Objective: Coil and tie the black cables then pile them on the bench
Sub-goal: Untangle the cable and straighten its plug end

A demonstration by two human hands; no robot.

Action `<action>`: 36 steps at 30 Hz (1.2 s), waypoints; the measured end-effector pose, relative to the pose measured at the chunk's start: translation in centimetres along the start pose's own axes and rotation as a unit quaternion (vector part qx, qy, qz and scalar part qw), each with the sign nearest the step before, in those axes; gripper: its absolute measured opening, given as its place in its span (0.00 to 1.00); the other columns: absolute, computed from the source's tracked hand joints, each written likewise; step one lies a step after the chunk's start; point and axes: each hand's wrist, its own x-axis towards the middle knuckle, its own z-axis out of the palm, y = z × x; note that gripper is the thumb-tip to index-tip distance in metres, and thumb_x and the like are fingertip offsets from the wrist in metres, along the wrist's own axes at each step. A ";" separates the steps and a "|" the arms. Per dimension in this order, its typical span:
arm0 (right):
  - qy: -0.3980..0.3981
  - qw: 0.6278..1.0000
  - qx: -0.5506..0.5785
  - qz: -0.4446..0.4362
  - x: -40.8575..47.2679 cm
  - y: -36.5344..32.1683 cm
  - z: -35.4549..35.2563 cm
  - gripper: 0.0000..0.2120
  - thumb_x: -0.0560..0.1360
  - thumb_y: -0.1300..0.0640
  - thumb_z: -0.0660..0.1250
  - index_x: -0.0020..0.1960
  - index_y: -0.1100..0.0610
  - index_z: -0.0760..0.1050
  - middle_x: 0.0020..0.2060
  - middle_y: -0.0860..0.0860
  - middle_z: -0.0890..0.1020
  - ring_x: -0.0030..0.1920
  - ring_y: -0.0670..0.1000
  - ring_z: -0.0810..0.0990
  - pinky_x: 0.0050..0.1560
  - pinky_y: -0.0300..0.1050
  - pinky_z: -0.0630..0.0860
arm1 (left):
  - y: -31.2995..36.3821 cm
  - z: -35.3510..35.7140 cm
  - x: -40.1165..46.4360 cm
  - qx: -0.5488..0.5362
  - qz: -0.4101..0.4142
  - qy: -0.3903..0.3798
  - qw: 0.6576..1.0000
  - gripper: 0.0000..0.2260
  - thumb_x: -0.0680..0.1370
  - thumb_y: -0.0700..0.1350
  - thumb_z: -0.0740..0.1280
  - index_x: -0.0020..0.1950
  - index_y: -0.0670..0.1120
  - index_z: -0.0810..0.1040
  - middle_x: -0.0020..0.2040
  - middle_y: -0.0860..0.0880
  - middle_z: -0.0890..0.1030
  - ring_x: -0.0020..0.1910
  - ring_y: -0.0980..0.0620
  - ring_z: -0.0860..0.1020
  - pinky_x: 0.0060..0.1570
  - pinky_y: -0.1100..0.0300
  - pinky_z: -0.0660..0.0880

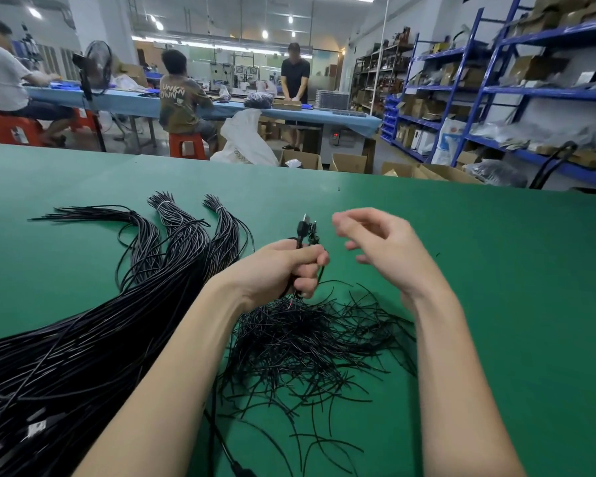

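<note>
Black cable (301, 235), plug apparently upward, gripped upright by left hand (283, 266); right hand (379, 246) loose, empty.

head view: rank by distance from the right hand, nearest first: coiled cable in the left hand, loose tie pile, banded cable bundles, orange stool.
From the right hand:
1. Coiled cable, just to its left, gripped by the left hand.
2. Loose tie pile, below it on the bench.
3. Banded cable bundles, far left.
4. Orange stool, beyond the bench.

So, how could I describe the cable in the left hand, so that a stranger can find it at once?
Start from the green bench and find the left hand near its middle, above the loose heap of thin black ties. The coiled cable is gripped in that fist, its plug end sticking up. Unlike the long cable bundles lying flat to the left, it is lifted off the bench.
</note>
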 end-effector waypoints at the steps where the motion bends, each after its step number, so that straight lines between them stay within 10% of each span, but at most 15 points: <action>1: -0.060 0.998 0.032 0.016 -0.2 0.3 0.6 0.09 0.75 0.42 0.73 0.52 0.45 0.83 0.44 0.37 0.86 0.46 0.38 0.84 0.54 0.46 0.82 | -0.1 0.1 -0.1 0.000 0.003 -0.031 1.000 0.13 0.86 0.43 0.56 0.42 0.45 0.72 0.29 0.54 0.58 0.28 0.54 0.62 0.34 0.62 0.68; 7: -0.150 0.985 0.089 0.005 -0.1 1.4 2.2 0.04 0.78 0.54 0.73 0.45 0.48 0.85 0.37 0.43 0.85 0.36 0.41 0.80 0.47 0.40 0.81 | -0.4 0.3 -0.5 0.005 0.000 -0.103 0.995 0.13 0.85 0.43 0.57 0.42 0.45 0.72 0.29 0.53 0.57 0.28 0.54 0.62 0.37 0.62 0.70; 11: -0.195 0.974 0.120 0.001 -0.1 1.6 2.1 0.04 0.80 0.55 0.71 0.51 0.50 0.85 0.50 0.50 0.87 0.51 0.48 0.84 0.59 0.47 0.81 | -0.5 0.1 -0.6 -0.015 -0.003 -0.131 0.991 0.11 0.83 0.44 0.59 0.41 0.46 0.72 0.30 0.53 0.56 0.28 0.55 0.63 0.37 0.62 0.70; 18: -0.091 0.992 0.083 -0.015 0.2 1.6 2.0 0.09 0.78 0.52 0.74 0.40 0.53 0.83 0.34 0.50 0.81 0.33 0.45 0.76 0.38 0.39 0.76 | -0.4 -0.5 -0.7 -0.017 0.001 -0.086 0.996 0.12 0.84 0.46 0.58 0.42 0.46 0.71 0.32 0.53 0.57 0.32 0.54 0.65 0.40 0.61 0.72; 23: -0.038 0.999 0.010 -0.018 0.6 2.0 2.8 0.12 0.78 0.47 0.73 0.42 0.55 0.84 0.35 0.53 0.86 0.40 0.48 0.80 0.54 0.55 0.79 | -0.9 -0.1 0.2 0.017 0.005 -0.007 1.000 0.14 0.86 0.45 0.56 0.42 0.44 0.71 0.35 0.51 0.69 0.39 0.52 0.72 0.44 0.61 0.74; 28: -0.044 0.998 -0.017 -0.033 0.6 2.1 1.8 0.03 0.77 0.52 0.74 0.46 0.46 0.86 0.40 0.43 0.88 0.44 0.40 0.85 0.50 0.38 0.77 | -1.1 -0.6 0.5 0.021 0.009 0.067 0.998 0.15 0.86 0.47 0.58 0.57 0.35 0.75 0.62 0.44 0.82 0.63 0.47 0.80 0.62 0.42 0.78; 36: -0.024 1.000 0.000 0.018 0.5 2.0 1.2 0.05 0.74 0.62 0.76 0.49 0.54 0.87 0.39 0.51 0.88 0.36 0.50 0.85 0.44 0.46 0.85 | -1.0 0.1 0.3 -0.082 -0.022 0.029 0.996 0.12 0.86 0.47 0.56 0.58 0.41 0.74 0.59 0.32 0.81 0.56 0.33 0.83 0.48 0.38 0.82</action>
